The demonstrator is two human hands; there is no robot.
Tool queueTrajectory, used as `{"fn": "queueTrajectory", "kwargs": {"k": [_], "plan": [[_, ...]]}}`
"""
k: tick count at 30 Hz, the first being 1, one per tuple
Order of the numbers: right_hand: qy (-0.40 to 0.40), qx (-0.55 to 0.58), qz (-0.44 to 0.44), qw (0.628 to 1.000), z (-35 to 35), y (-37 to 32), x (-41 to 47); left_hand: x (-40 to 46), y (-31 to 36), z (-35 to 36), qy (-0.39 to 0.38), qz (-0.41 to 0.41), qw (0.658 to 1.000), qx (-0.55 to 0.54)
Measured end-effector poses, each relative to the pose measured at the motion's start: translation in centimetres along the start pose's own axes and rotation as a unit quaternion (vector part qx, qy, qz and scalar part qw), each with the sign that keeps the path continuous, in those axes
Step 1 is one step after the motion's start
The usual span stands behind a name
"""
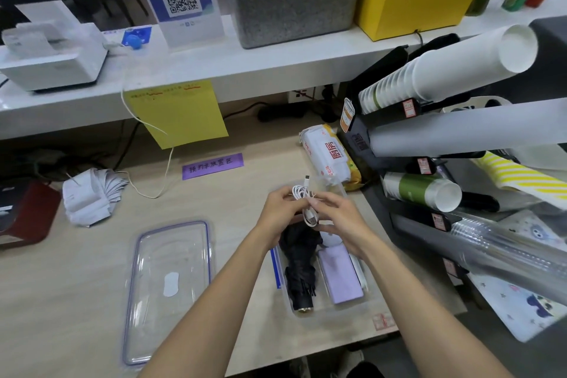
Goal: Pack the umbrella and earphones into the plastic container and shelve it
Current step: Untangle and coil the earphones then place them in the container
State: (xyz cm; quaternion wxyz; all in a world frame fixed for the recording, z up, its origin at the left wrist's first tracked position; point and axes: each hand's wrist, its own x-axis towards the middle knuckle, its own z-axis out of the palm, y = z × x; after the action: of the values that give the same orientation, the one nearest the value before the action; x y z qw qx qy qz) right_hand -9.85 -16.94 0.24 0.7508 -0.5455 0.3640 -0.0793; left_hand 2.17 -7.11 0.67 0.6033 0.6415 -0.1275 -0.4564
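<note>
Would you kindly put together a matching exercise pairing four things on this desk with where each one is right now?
Things:
1. umbrella
2. white cable
3. clear lid
4. purple power bank

Places:
A. flat on the desk, left of the container
B. held in both hands above the container
C. left side inside the container
D. right side inside the container, beside the umbrella

Pairs: 1-C, 2-B, 3-A, 4-D

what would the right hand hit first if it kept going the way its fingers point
Probably the left hand: the right hand points left across the white cable both pinch above the container. Depth is unclear.
</note>
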Motion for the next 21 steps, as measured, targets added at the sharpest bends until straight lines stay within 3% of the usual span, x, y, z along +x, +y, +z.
{"fn": "queueTrajectory", "kwargs": {"k": [6, 11, 15, 17, 18, 20, 21], "plan": [[0.020, -0.015, -0.064, 0.998, -0.9, 0.7, -0.1, 0.8, -0.5, 0.9, -0.022, -0.045, 0.998, -0.035], [0.115, -0.169, -0.069, 0.977, -2.1, 1.4, 1.0, 1.5, -0.8, 1.7, -0.051, -0.084, 0.994, -0.039], [0.190, -0.218, -0.057, 0.956, -3.0, 1.7, 1.0, 1.9, -0.7, 2.2, -0.029, -0.068, 0.996, 0.041], [0.201, -0.214, -0.042, 0.955, -3.2, 2.0, 1.0, 2.0, -1.0, 2.2, 0.016, 0.012, 0.985, 0.169], [0.212, -0.217, -0.033, 0.952, -3.3, 2.1, 1.0, 2.1, -1.2, 2.1, 0.040, 0.076, 0.953, 0.289], [0.235, -0.219, -0.017, 0.947, -3.4, 2.2, 1.2, 2.3, -1.8, 2.0, 0.065, 0.185, 0.829, 0.524], [0.244, -0.220, -0.011, 0.944, -3.5, 2.3, 1.3, 2.3, -2.1, 2.1, 0.076, 0.204, 0.778, 0.590]]}}
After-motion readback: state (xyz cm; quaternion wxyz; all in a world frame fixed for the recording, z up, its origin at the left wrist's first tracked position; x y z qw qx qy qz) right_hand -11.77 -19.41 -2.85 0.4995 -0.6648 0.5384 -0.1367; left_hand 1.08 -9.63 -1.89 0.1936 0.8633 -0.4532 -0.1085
